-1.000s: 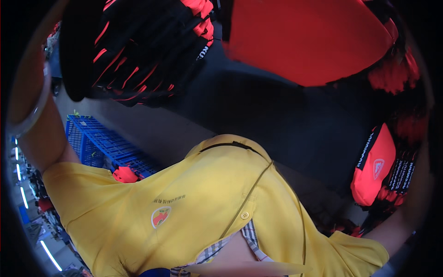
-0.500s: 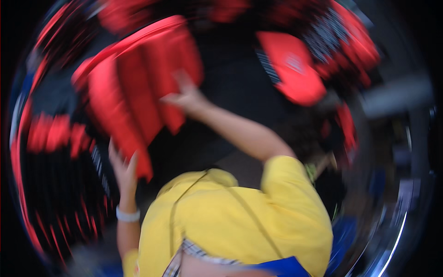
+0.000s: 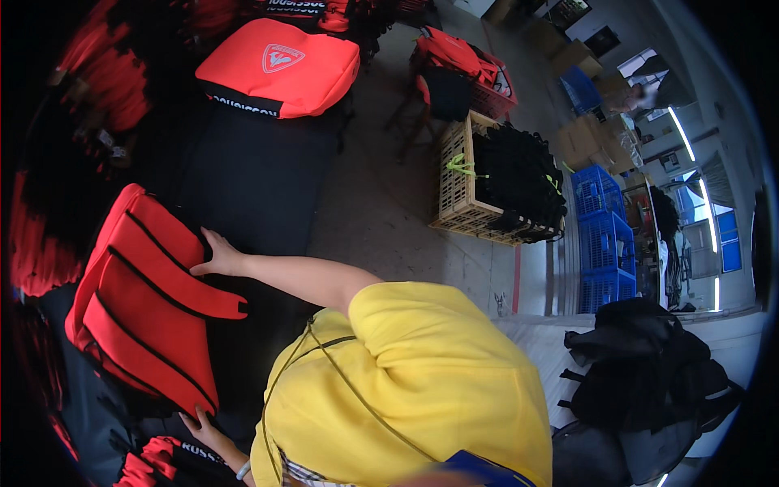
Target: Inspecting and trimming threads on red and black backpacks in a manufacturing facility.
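A red backpack lies slanted on the dark work surface at the left. Its shoulder straps, red with black edging, face up. My right hand is at the backpack's right edge, thumb and fingers spread apart, touching the side near the upper strap. Down at the near corner is my left hand, fingers apart and against the strap end. Its palm is partly out of sight. Another red bag with a black lower band lies farther back on the same surface.
Stacked red and black bags line the far left. More red bags lie by my left forearm. Rightward stand a beige crate of black material, a red bin, blue crates and a pile of black bags.
My view has turned and steadied. The backpack, blurred between my hands before, now lies flat at the left with straps up. My hands have moved to its right side and near corner.
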`<state>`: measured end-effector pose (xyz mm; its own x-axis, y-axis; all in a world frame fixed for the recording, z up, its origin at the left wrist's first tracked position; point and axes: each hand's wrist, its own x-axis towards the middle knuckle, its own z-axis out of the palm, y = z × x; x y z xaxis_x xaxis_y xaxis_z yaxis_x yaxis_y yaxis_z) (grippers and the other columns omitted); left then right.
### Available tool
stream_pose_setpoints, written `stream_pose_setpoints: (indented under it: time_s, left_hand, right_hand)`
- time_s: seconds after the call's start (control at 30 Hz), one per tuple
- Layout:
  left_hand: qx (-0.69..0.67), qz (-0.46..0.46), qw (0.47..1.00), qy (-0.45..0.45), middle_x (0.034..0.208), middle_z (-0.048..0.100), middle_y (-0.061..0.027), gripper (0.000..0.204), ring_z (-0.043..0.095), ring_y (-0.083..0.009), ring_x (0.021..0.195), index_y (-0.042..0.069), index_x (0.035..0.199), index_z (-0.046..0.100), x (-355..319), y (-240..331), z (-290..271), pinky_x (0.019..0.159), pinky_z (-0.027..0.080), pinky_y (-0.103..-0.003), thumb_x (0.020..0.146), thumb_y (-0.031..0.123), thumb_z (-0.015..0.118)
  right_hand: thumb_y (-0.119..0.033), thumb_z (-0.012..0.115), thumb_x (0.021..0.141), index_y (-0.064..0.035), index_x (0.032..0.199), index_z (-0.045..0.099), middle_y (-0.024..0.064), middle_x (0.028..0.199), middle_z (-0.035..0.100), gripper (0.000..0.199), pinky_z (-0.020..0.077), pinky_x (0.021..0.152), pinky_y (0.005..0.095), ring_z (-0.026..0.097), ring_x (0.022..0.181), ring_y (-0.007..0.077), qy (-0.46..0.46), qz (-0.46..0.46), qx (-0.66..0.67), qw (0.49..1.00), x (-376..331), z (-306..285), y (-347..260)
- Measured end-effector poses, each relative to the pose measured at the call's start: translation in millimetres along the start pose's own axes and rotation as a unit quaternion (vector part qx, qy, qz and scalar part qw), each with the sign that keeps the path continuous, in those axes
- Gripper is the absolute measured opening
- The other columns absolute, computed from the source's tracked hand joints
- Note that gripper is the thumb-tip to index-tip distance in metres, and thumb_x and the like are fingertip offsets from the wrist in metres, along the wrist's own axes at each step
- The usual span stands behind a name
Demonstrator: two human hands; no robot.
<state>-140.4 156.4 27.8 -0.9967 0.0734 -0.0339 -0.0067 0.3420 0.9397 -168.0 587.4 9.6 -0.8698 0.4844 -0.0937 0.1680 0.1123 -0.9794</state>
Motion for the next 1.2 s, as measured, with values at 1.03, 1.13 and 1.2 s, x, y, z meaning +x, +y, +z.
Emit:
stream_pose_setpoints:
  time_s: [1.03,1.13,1.2]
  left_hand:
    - [0.251,-0.097,0.96,0.081,0.071,0.061,-0.0089,0.038,0.059,-0.0239,0.063,0.002,0.096,0.054,-77.4,63.7,30.2,0.063,0.047,-0.035,0.08,0.027,0.077]
    - [0.213,-0.146,0.962,0.085,0.07,0.06,-0.0071,0.033,0.061,-0.0219,0.064,0.003,0.096,0.053,-109.8,63.7,35.7,0.063,0.048,-0.034,0.08,0.02,0.077]
    - [0.201,-0.155,0.964,0.084,0.07,0.06,-0.0074,0.029,0.061,-0.0214,0.065,0.003,0.098,0.054,-122.4,61.3,36.9,0.063,0.048,-0.033,0.082,0.014,0.074]
  right_hand:
    - [-0.011,0.067,0.09,0.0007,0.138,0.038,0.0182,0.126,0.057,0.058,0.0441,0.099,0.0326,0.056,0.116,0.0208,-0.199,0.138,0.059,0.968,-99.8,-39.3,33.5]
    - [-0.012,0.062,0.093,-0.0014,0.134,0.043,0.0154,0.119,0.061,0.047,0.0487,0.087,0.0267,0.06,0.105,0.0159,-0.137,0.154,0.002,0.979,-144.6,-50.4,47.0]
    - [-0.017,0.057,0.097,-0.0023,0.129,0.047,0.0095,0.105,0.065,0.037,0.0479,0.073,0.0219,0.06,0.089,0.0095,-0.118,0.153,-0.003,0.981,-163.9,-49.0,46.4]
